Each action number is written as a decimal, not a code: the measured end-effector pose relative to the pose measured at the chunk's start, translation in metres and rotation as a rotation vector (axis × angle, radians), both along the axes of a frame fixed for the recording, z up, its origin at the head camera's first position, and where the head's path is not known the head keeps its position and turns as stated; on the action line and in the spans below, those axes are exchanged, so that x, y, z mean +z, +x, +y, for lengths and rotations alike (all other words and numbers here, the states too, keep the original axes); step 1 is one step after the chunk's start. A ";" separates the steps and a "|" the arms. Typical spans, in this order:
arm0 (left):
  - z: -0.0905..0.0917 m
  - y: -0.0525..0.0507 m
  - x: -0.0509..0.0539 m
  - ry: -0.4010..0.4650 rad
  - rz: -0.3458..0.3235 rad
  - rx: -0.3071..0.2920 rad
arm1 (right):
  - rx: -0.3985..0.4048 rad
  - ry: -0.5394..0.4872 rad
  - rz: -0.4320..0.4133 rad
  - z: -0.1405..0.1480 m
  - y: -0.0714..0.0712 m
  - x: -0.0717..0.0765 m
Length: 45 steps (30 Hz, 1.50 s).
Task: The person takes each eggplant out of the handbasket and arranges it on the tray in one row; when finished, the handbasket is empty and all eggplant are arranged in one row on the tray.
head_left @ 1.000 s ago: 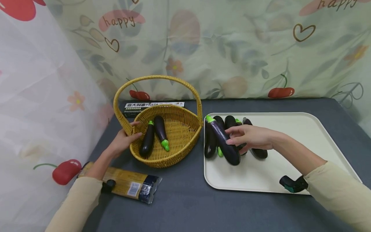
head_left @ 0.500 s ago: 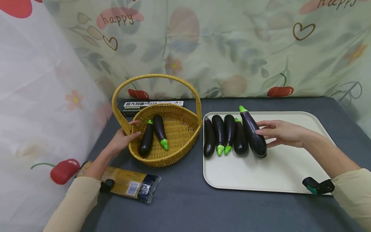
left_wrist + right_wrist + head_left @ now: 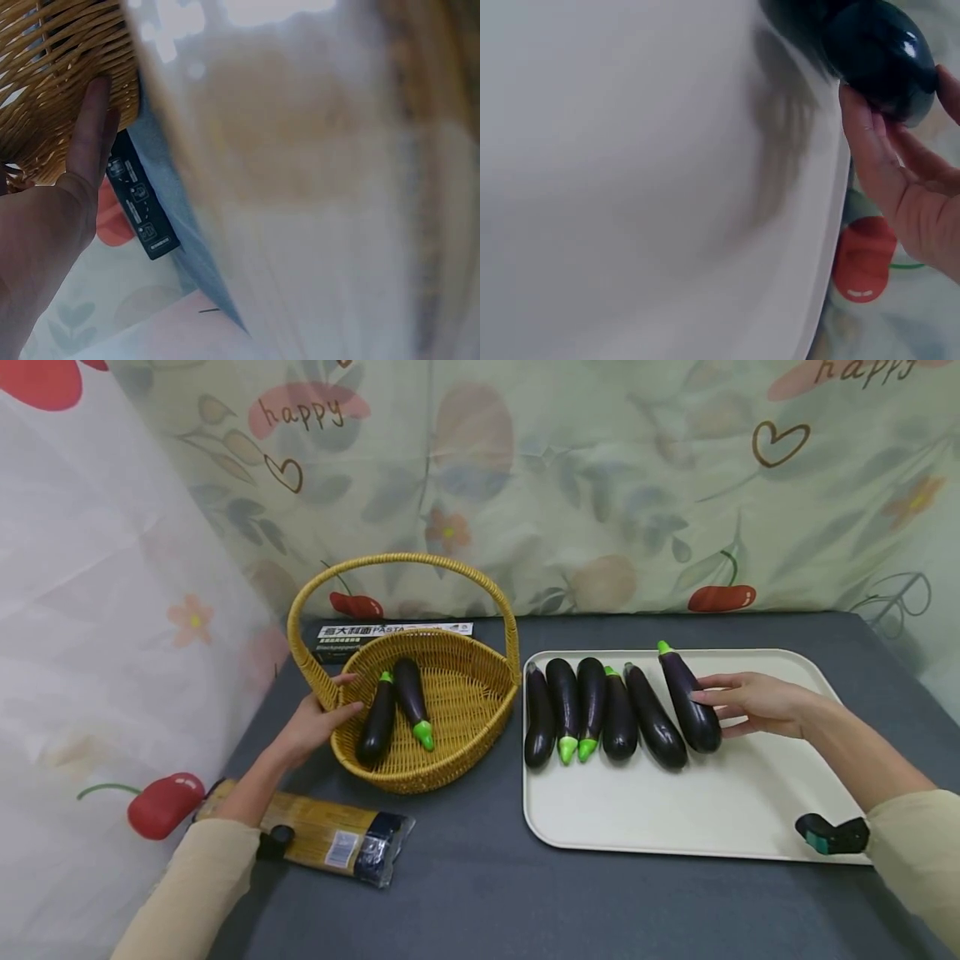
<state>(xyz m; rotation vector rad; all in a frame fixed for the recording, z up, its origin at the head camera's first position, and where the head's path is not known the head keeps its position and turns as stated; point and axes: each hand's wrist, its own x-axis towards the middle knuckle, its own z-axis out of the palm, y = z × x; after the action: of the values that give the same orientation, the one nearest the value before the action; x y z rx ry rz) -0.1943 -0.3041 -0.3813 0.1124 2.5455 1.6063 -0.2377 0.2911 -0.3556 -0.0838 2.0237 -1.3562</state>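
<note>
The eggplants [image 3: 618,718] are smooth and glossy all over. At left, the basket [image 3: 427,778] is ridged and woven, wicker-like, with a slight sheen. At right, the tray [image 3: 660,814] looks like smooth satin plastic. The bench [image 3: 480,897] has a matt, cloth-like top; the far curtain [image 3: 540,510] is creased cloth. The near-left packet [image 3: 318,827] is shiny clear plastic.

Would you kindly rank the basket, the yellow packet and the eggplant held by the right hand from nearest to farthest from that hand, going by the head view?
1. Eggplant: held by the right hand, over the tray.
2. Basket: left of the tray.
3. Yellow packet: lower left of the view.
</note>
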 end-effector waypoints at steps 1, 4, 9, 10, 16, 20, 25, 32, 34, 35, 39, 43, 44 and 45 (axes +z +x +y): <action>0.000 0.001 0.000 0.003 -0.002 0.001 | -0.001 0.011 -0.003 0.000 -0.001 -0.002; 0.000 0.002 0.000 0.002 -0.004 0.004 | -0.003 0.043 -0.007 0.000 -0.003 -0.008; -0.001 0.001 -0.003 -0.004 -0.013 0.016 | -0.003 0.112 0.000 -0.003 -0.004 -0.012; -0.001 0.000 -0.003 -0.005 -0.013 0.017 | -0.001 0.125 0.002 -0.004 -0.004 -0.012; -0.002 0.000 -0.005 -0.007 -0.008 0.015 | -0.004 0.187 0.030 -0.009 -0.004 -0.013; -0.001 0.000 -0.004 -0.006 -0.007 0.014 | 0.003 0.196 0.039 -0.009 -0.004 -0.015; -0.001 0.000 -0.004 -0.013 -0.006 0.016 | 0.015 0.202 0.045 -0.010 -0.003 -0.015; -0.003 0.000 -0.004 -0.020 -0.005 0.019 | 0.013 0.201 0.058 -0.010 -0.004 -0.015; -0.003 0.000 -0.004 -0.018 -0.006 0.018 | 0.008 0.197 0.060 -0.008 -0.005 -0.015; -0.003 -0.001 -0.004 -0.017 -0.006 0.017 | 0.001 0.196 0.061 -0.008 -0.005 -0.015; -0.002 -0.001 -0.004 -0.014 -0.004 0.015 | -0.022 0.187 0.069 -0.003 -0.008 -0.013; -0.002 0.000 -0.003 -0.013 -0.003 0.011 | -0.048 0.164 0.075 0.005 -0.012 -0.004; -0.002 0.000 -0.003 -0.013 -0.003 0.010 | -0.054 0.162 0.081 0.007 -0.013 0.000; -0.002 0.000 -0.002 -0.014 -0.004 0.011 | -0.058 0.159 0.087 0.009 -0.015 0.003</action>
<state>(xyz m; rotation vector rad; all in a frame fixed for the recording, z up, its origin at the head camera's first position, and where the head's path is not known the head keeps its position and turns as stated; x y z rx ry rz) -0.1947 -0.3058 -0.3838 0.0945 2.5584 1.5905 -0.2522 0.2999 -0.3522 -0.0130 2.2147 -1.2410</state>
